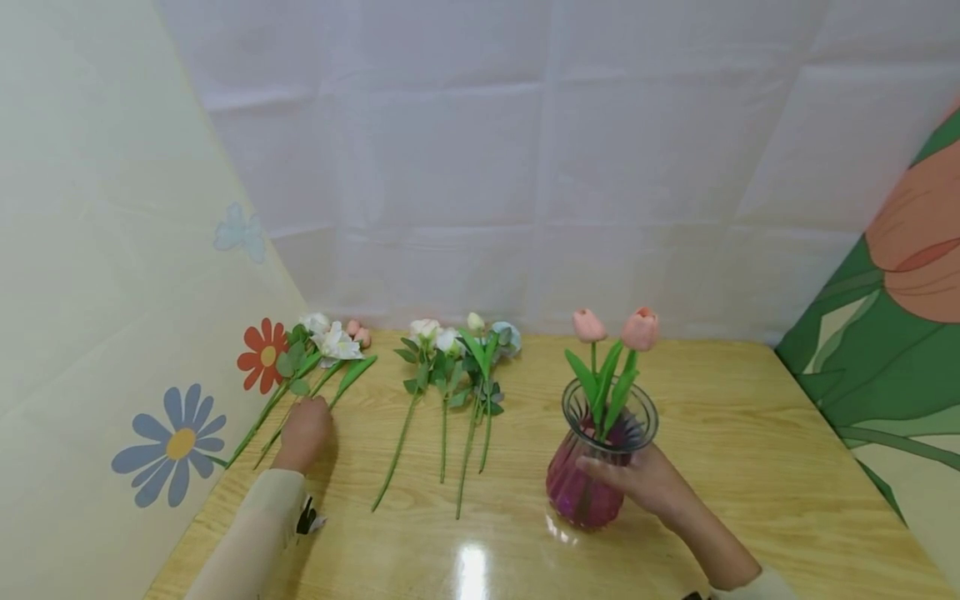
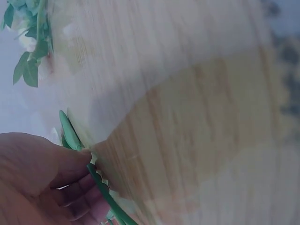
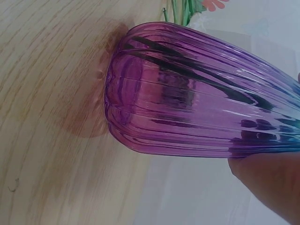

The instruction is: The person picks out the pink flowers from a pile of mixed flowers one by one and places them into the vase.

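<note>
My right hand (image 1: 648, 482) grips a ribbed glass vase (image 1: 581, 492), purple below and bluish at its wide rim. Two pink tulips (image 1: 640, 330) with green leaves stand in it. In the right wrist view, dark stems show through the purple glass (image 3: 187, 89), with the thumb against its side. At the left, my left hand (image 1: 303, 433) is down at a group of flowers lying on the table. Its thumb and fingers pinch a green stem (image 2: 101, 183) in the left wrist view. Pink tulip heads (image 1: 362, 335) and a white flower (image 1: 337, 343) lie beyond that hand.
Between the hands, several cut flowers lie on the wooden table (image 1: 517, 533), among them white blooms (image 1: 425, 330) and a pale blue one (image 1: 507, 337). A white cloth (image 1: 450, 167) hangs behind. Printed flower panels flank both sides.
</note>
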{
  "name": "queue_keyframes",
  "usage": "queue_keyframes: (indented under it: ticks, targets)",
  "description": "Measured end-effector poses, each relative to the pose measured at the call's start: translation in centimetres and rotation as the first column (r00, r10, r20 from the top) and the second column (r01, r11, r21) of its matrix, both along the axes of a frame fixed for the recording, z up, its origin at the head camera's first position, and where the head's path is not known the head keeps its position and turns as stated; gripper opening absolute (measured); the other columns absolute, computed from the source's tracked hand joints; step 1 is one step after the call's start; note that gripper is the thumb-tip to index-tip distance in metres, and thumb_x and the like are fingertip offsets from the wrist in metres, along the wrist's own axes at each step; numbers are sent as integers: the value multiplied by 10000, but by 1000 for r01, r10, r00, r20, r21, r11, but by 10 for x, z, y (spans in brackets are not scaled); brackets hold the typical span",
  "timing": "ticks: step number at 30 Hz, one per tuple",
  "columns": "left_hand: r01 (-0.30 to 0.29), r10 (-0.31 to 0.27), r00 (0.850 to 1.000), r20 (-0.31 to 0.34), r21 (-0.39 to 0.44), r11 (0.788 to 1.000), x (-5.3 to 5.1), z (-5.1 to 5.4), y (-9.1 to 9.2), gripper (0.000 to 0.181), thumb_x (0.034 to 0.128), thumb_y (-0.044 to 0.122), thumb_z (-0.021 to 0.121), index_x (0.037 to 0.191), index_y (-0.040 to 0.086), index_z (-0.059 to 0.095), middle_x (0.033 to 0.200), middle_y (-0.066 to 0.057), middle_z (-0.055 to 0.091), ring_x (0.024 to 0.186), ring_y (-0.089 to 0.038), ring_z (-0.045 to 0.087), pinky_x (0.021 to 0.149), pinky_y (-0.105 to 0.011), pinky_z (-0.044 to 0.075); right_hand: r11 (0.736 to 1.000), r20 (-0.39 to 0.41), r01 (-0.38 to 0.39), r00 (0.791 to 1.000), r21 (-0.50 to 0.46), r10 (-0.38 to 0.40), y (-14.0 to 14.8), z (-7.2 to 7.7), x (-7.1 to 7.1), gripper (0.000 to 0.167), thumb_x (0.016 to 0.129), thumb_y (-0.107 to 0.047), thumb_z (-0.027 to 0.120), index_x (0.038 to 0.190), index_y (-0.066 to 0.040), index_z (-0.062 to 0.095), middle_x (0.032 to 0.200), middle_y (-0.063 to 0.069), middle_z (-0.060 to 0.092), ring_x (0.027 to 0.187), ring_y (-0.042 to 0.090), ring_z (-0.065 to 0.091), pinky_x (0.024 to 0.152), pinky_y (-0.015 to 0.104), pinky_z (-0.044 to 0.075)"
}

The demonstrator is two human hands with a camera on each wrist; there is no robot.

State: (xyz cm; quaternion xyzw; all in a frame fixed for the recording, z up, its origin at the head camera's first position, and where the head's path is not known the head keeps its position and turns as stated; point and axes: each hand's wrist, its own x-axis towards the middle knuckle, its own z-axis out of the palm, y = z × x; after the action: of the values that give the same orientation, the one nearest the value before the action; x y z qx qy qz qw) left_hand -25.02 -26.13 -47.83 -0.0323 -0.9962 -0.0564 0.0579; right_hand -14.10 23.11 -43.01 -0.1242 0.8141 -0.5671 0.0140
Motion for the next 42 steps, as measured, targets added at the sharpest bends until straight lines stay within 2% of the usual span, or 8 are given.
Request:
queue_keyframes:
  ticks: [3,8,17,23,28,35,42]
  targets:
    - [4,-5,1000,-18,-6,1000,-1,-1,-1,118,942,-43,546,868,-104,614,822,-230,625,881,-453,614,887,-543,491,1000,-4,9,1000,11,-9,0,0,0,824,896,-158,763,1552,-14,287,1436,309,496,1306,515,493,1050,661,404]
    - [-35,35,999,-10,34,999,-4,-1,-1,119,939,-67,523,859,-104,604,802,-240,633,816,-455,641,798,-549,535,1000,-7,4,1000,21,-4,0,0,-1,833,896,-162,765,1555,-13,278,1439,312,493,1304,518,493,1048,658,409]
    - [-109,105,994,39,116,987,-5,0,2,141,949,-67,503,895,-79,633,812,-226,653,784,-437,660,693,-533,567,1000,-3,-1,1000,14,1,0,0,0,834,895,-156,766,1555,-13,276,1435,312,498,1302,509,500,1048,647,417]
    - [-125,121,992,37,148,981,-6,1,3,129,938,-56,507,888,-68,626,801,-210,652,760,-417,659,657,-524,560,1000,-1,-5,1000,2,5,-1,1,0,819,899,-150,761,1550,-12,284,1429,303,509,1302,494,506,1057,639,412]
    - [-109,107,994,19,171,979,-7,6,8,111,916,-50,530,868,-55,630,781,-185,646,719,-378,653,626,-506,546,1000,1,8,1000,12,-8,-1,1,0,827,897,-157,764,1554,-16,283,1437,308,498,1303,500,502,1050,646,415]
    - [-119,117,993,20,179,977,-8,12,15,134,933,-11,530,913,-42,659,827,-191,672,749,-367,665,640,-506,547,1000,-19,-7,1000,2,7,-1,0,0,818,892,-135,765,1546,-9,290,1425,310,509,1294,500,509,1046,647,418]
    - [-101,106,994,-15,197,975,-7,18,23,235,992,66,545,1125,-55,697,1040,-248,711,891,-399,696,742,-523,577,1000,-7,13,1000,27,-13,-1,2,0,833,889,-162,772,1550,-16,287,1429,317,499,1293,512,505,1036,655,423]
